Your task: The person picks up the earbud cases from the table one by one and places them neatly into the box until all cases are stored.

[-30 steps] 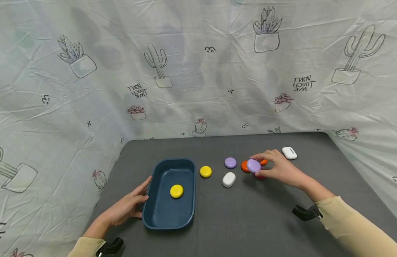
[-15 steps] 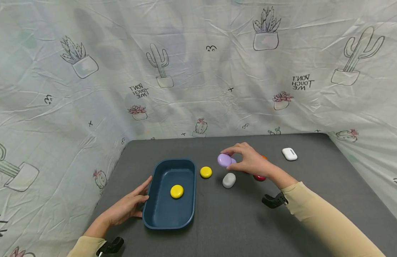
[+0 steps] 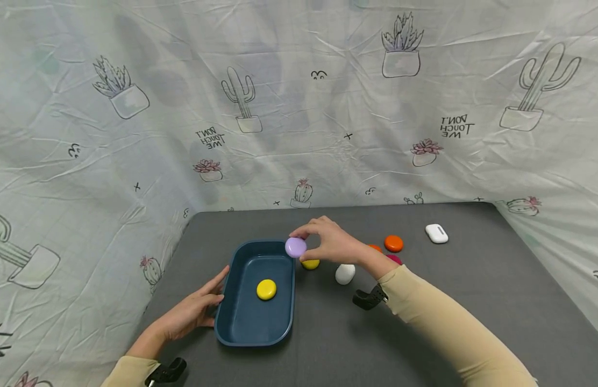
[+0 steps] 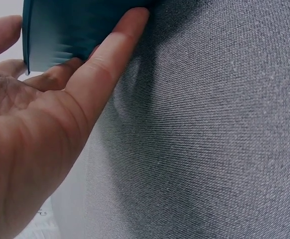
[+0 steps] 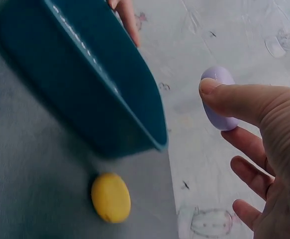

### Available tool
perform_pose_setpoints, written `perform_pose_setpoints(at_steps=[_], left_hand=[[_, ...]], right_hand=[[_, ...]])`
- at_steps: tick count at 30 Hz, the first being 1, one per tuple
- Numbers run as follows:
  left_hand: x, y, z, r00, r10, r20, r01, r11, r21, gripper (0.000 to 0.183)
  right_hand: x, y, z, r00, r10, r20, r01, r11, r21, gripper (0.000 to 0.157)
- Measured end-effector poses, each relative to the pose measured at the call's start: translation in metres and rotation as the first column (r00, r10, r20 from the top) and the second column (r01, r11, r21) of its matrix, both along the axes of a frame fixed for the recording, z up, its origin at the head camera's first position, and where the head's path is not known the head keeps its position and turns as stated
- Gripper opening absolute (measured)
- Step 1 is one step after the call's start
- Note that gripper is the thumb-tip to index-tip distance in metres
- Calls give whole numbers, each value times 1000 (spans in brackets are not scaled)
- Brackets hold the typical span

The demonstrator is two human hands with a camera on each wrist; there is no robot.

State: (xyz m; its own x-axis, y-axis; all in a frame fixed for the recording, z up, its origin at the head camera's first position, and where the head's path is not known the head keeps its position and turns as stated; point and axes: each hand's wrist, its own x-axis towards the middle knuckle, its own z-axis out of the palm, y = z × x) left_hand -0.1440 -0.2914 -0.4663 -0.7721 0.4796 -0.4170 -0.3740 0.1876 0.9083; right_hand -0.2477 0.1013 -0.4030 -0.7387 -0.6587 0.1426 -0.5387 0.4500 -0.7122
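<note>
My right hand (image 3: 330, 242) pinches a glossy lilac disc (image 3: 296, 247), rounded like a pebble, between thumb and fingertips. In the head view the disc overlaps the far right corner of a dark blue rectangular tray (image 3: 226, 333); the right wrist view has it raised above the rim. One yellow disc (image 3: 267, 289) lies in the tray. Another yellow disc (image 5: 111, 198), partly covered by the right hand in the head view, lies just outside its right wall. My left hand (image 3: 194, 309) rests against the tray's left side, fingers (image 4: 102, 64) extended along the wall.
Right of the tray, a white rounded piece (image 3: 344, 274) lies on the grey table (image 3: 323, 328). Beyond the right wrist are an orange disc (image 3: 393, 243), a partly hidden second orange one and a red one (image 3: 394, 259). A small white case (image 3: 436, 234) sits farther right.
My right hand has carried the lilac disc leftward from beside the orange discs to the tray's corner. It now hides the other lilac disc. The left hand and tray have stayed put.
</note>
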Motion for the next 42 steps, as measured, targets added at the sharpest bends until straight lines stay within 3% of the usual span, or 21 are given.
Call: perform_pose_setpoints(at_steps=[11, 20, 28, 35, 42], left_hand=[[0, -1, 1, 1000, -10, -9, 10, 1000, -4, 71], [-1, -3, 2, 1000, -25, -17, 25, 1000, -6, 71], [0, -4, 1, 999, -25, -19, 25, 1000, -6, 71], [-1, -5, -1, 999, -34, -23, 34, 999, 2, 70], [-1, -4, -1, 999, -38, -25, 38, 999, 10, 70]], right_hand=[[-4, -55, -2, 993, 114, -8, -113, 990, 82, 49], [-1, -95, -13, 981, 192, -22, -184, 961, 207, 48], [6, -123, -22, 970, 236, -54, -204, 917, 343, 47], [13, -137, -32, 964, 243, -109, -173, 881, 440, 44], [16, -141, -39, 963, 237, -127, -155, 877, 455, 50]])
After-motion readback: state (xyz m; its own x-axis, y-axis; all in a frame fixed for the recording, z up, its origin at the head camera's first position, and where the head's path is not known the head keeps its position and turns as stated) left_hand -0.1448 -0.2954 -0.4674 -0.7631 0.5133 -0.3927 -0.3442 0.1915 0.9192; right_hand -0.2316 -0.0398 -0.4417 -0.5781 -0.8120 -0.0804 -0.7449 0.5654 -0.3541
